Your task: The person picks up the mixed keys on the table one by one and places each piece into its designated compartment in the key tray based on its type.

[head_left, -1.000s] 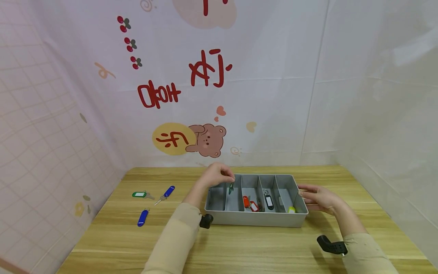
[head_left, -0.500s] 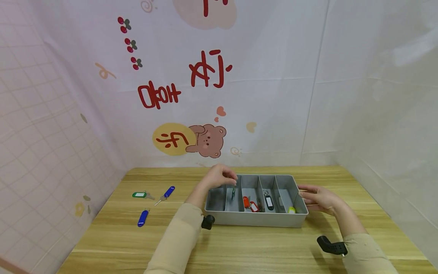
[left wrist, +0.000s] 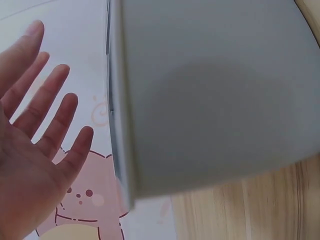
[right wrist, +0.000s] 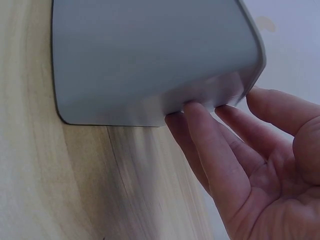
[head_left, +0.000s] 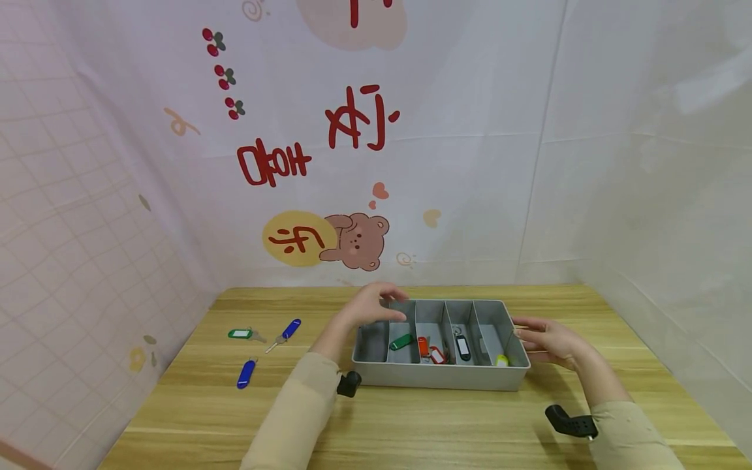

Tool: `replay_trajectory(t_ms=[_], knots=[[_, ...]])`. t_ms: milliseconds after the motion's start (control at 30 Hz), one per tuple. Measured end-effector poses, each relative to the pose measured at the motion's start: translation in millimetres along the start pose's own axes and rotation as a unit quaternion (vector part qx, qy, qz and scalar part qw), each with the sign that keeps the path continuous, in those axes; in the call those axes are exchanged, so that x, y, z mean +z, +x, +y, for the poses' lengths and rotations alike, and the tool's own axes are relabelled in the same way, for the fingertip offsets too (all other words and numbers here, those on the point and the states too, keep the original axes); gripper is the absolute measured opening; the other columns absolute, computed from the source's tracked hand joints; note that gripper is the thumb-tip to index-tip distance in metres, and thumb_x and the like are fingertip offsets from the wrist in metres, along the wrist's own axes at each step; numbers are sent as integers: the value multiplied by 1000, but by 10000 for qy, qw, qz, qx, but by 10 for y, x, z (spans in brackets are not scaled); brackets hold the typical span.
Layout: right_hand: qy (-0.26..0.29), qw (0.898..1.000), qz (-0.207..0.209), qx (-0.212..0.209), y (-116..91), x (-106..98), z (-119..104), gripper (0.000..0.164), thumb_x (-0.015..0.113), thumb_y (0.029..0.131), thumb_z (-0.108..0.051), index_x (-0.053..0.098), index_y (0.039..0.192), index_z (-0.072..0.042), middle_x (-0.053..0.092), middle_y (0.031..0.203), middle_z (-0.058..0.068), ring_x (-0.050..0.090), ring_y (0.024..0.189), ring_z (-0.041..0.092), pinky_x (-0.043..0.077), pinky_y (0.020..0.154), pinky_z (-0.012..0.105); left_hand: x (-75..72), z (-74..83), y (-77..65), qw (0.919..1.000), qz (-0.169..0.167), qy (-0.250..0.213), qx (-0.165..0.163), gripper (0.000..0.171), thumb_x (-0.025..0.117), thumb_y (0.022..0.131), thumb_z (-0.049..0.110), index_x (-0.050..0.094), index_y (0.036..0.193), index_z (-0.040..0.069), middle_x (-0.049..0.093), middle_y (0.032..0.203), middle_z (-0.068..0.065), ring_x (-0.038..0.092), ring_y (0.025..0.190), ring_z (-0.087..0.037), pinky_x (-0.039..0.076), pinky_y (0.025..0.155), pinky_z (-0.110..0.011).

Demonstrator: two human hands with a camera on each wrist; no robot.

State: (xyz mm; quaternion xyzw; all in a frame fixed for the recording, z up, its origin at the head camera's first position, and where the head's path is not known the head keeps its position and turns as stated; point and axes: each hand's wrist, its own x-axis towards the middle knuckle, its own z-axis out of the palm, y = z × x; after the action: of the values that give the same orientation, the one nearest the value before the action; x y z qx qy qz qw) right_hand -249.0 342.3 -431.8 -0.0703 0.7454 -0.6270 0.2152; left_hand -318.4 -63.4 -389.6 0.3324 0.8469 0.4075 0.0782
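My left hand (head_left: 369, 308) hovers over the left part of a grey divided box (head_left: 440, 376), thumb and fingers spread apart, holding nothing. Below it, a green key tag (head_left: 402, 341) lies in the second compartment from the left. Red key tags (head_left: 437, 355) share the middle compartment; a black key tag (head_left: 463, 347) and a yellow one (head_left: 501, 360) lie further right. My right hand (head_left: 549, 341) touches the box's right end. In the right wrist view, its fairly straight fingertips (right wrist: 194, 109) rest against the grey wall, with the thumb near the rim.
On the wooden table (head_left: 194, 418) left of the box lie a green tag with a key (head_left: 239, 333), a blue tag with a key (head_left: 290, 329) and another blue tag (head_left: 246, 374). A printed white cloth (head_left: 470, 163) hangs behind the table.
The left hand has let go of the green key tag, which now lies in the second compartment. Its thumb and fingers have parted. The right hand has stayed at the box's end.
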Motion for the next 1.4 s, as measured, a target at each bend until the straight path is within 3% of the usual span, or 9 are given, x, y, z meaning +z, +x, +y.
replay_trajectory(t_ms=[267,400,567,733,933,1400], knots=[[50,10000,-16,-48,5,-18,24,63,50,105,-11,15,147,19,60,128,18,67,104,24,53,89,43,-36,1,-89,9985,-6,133,532,50,82,84,17,63,128,2,62,128,-12,52,120,-38,40,103,-53],[8,10000,-17,-68,1,-20,24,62,49,105,-11,16,147,19,60,128,18,67,105,24,53,89,43,-43,14,-141,9957,69,488,779,53,81,85,22,62,131,4,61,129,-7,53,121,-29,41,103,-47],[1,10000,-15,-65,-5,-16,15,63,50,105,-11,16,147,19,60,128,17,67,104,23,53,89,43,-46,46,-219,9925,225,891,810,55,80,85,29,61,134,13,59,134,-2,48,127,-23,37,107,-46],[27,9999,-43,-90,2,-25,25,62,49,105,-11,15,147,19,61,127,16,67,104,23,54,88,43,-50,37,-299,9896,485,1028,882,57,80,85,28,59,137,15,58,136,-3,44,130,-26,36,107,-50],[80,9999,-47,-105,12,-34,41,61,49,105,-10,16,147,19,61,126,14,67,104,23,54,88,43,-62,-25,-364,9783,952,1437,1146,60,80,85,29,58,138,15,59,135,-3,47,129,-26,38,105,-50],[54,9999,-94,-105,20,-39,44,62,50,105,-12,17,147,19,59,129,17,66,106,23,53,89,42,-144,-198,-580,9590,1749,1870,1215,64,78,86,29,53,143,14,57,138,-4,48,128,-26,34,108,-51]])
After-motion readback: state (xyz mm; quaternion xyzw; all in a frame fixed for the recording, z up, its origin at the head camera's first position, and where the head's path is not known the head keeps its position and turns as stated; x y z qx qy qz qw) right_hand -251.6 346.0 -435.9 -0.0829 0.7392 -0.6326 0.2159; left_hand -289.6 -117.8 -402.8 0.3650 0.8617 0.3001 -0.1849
